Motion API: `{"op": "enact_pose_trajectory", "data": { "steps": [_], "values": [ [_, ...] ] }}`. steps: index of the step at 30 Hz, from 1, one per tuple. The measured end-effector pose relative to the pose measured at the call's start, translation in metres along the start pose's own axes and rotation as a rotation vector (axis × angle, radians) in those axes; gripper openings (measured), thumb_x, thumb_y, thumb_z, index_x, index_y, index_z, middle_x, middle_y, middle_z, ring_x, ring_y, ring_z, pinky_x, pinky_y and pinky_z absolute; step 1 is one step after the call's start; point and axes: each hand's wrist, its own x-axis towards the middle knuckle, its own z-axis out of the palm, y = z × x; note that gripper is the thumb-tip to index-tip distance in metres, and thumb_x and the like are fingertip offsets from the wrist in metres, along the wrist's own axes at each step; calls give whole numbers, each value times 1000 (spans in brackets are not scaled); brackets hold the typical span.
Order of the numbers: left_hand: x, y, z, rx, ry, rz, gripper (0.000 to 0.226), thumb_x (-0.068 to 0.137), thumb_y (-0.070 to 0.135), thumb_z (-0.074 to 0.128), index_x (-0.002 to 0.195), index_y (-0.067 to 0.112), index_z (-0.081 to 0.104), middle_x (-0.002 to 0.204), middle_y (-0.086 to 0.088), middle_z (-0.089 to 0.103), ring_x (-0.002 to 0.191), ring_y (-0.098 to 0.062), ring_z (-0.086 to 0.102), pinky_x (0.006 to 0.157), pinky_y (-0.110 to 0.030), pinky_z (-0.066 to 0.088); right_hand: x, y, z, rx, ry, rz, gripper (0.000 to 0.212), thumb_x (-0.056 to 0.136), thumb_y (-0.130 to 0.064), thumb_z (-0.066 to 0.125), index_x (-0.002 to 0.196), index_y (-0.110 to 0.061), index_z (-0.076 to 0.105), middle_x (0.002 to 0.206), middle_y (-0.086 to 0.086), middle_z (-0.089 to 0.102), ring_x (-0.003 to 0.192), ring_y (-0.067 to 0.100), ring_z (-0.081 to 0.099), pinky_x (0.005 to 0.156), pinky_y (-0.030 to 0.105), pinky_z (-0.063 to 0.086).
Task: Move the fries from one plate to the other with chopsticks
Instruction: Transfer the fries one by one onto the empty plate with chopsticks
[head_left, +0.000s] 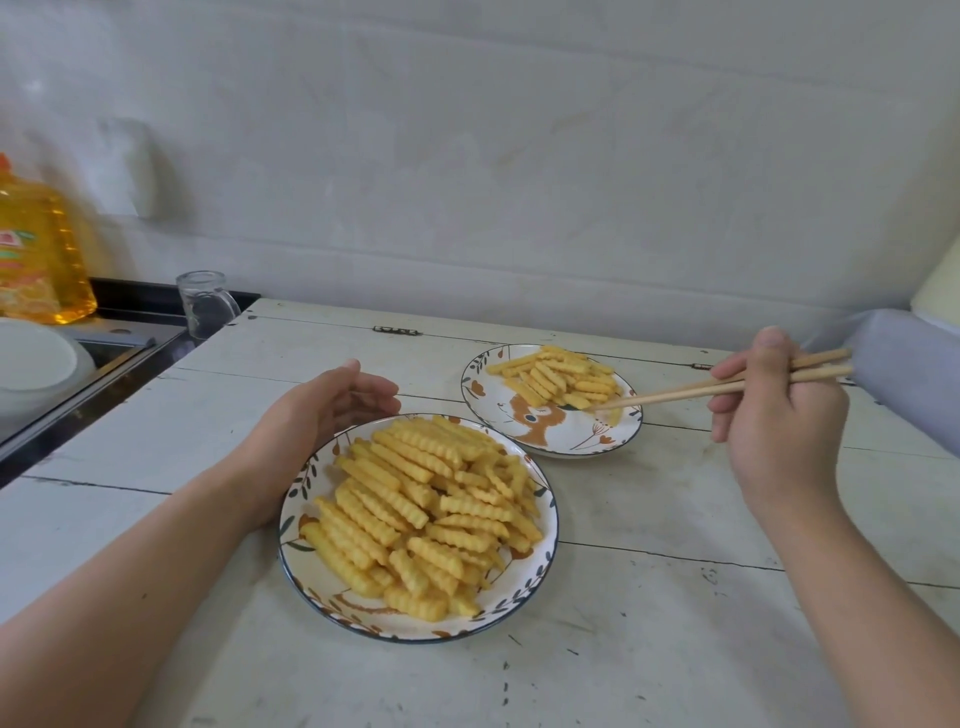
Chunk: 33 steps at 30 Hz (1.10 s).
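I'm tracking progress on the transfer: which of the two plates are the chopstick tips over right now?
The far plate, with the smaller pile of fries; the chopsticks reach over its right rim. The near plate is heaped full.

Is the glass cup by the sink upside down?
Yes, it looks upside down. The glass cup stands on its wide rim at the table corner, its closed base on top and handle at the side.

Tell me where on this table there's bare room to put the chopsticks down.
Bare tabletop lies right of the near plate, below the far plate. More lies behind both plates toward the wall. It's crowded where the left hand curls beside the near plate.
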Motion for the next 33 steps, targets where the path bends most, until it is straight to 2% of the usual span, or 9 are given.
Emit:
{"op": "enact_pose_trajectory", "data": {
  "steps": [3, 6, 13, 17, 21, 24, 28, 30, 33],
  "values": [
    [4, 3, -1, -2, -4, -11, 50, 111, 43, 43, 109, 11, 81, 112, -12, 81, 112, -25, 75, 107, -36, 48, 5, -20, -5, 218, 50, 111, 59, 106, -41, 41, 54, -20, 58, 43, -2, 49, 33, 16, 40, 36, 19, 29],
    [6, -1, -5, -30, -19, -16, 49, 106, 47, 46, 103, 16, 84, 112, -13, 80, 114, -27, 74, 112, -41, 46, -1, -45, -6, 439, -50, 179, 59, 107, -38, 42, 51, -19, 54, 48, -1, 45, 35, 13, 36, 37, 16, 25],
    [1, 2, -1, -12, 5, -15, 49, 113, 39, 39, 111, 8, 78, 113, -13, 80, 114, -27, 74, 112, -40, 47, -33, -64, 8, 408, -292, 119, 57, 97, -45, 44, 50, -17, 59, 41, 3, 42, 31, 18, 33, 38, 16, 24],
    [10, -4, -6, -39, -31, -13, 48, 103, 48, 47, 100, 19, 85, 114, -14, 80, 116, -29, 74, 117, -47, 44, -14, -63, -5, 456, -174, 167, 62, 105, -41, 42, 49, -20, 59, 45, -3, 46, 31, 12, 32, 38, 13, 23],
    [19, -10, -12, -52, -60, -9, 49, 95, 56, 50, 100, 23, 86, 113, -13, 80, 116, -28, 74, 121, -52, 40, 7, -40, -18, 122, 103, 96, 55, 101, -46, 44, 55, -23, 61, 46, -5, 52, 35, 14, 41, 37, 20, 30],
    [21, -14, -15, -58, -94, 19, 59, 79, 75, 69, 102, 22, 86, 114, -14, 80, 117, -30, 74, 120, -52, 40, 2, -27, -14, -123, 76, 8, 48, 102, -47, 46, 65, -20, 61, 49, 5, 55, 35, 13, 47, 37, 26, 41],
    [23, -16, -16, -50, -77, 9, 50, 94, 56, 50, 101, 23, 86, 113, -14, 80, 116, -29, 74, 121, -54, 39, -5, -18, -4, -310, 8, -178, 52, 102, -48, 45, 66, -14, 63, 51, 12, 57, 41, 24, 56, 47, 37, 51],
    [24, -17, -16, -44, -75, 3, 50, 95, 53, 47, 102, 23, 86, 114, -14, 80, 117, -29, 74, 122, -54, 39, -6, -15, 2, -480, -46, -347, 56, 103, -45, 42, 64, -6, 55, 48, 8, 50, 47, 34, 51, 53, 41, 46],
    [25, -19, -17, -44, -79, -2, 50, 95, 53, 47, 101, 23, 86, 113, -14, 80, 117, -28, 74, 122, -53, 39, -14, -20, 14, -673, -91, -624, 47, 105, -33, 43, 62, -15, 35, 49, -9, 24, 50, 26, 28, 55, 35, 19]
  ]
}}
